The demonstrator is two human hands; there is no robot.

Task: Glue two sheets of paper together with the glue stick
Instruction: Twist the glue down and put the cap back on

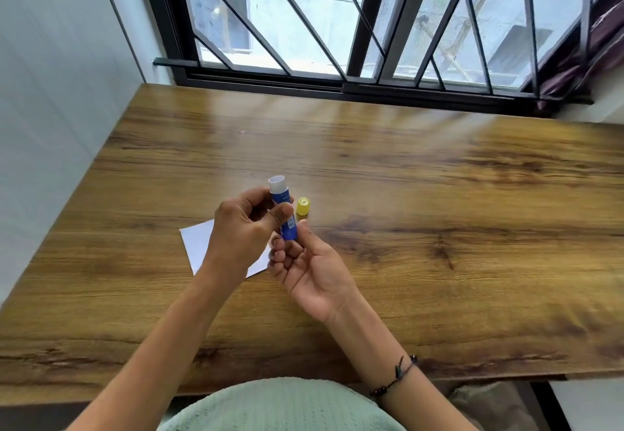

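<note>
**Two hands on an uncapped glue stick above the table**

Both hands met over the middle of the wooden table (405, 167). The left hand (241, 231) gripped the blue glue stick (285, 214) around its upper body, fingers (256, 196) curled behind it and the thumb pressed across the label. The right hand (310, 268), palm up, pinched the stick's lower end with curled fingers and thumb tip. The stick stood nearly upright, tilted slightly toward 11 o'clock, its white open top uppermost and clear of the hands.

The yellow cap (303, 208) stood on the table just beside the stick, at about 2 o'clock from it, apart from both hands.

White paper (199, 245) lay flat under the left hand and forearm; only its corner at 9 o'clock and a strip of its near edge showed, so whether it was one sheet or two could not be told.

Bare wood stretched from the hands toward 3 o'clock and toward 12 o'clock up to the window frame (337, 83). At 9 o'clock the table's edge met the white wall (60, 93). The near edge ran across at 6 o'clock, just above the person's green top (280, 407).
</note>
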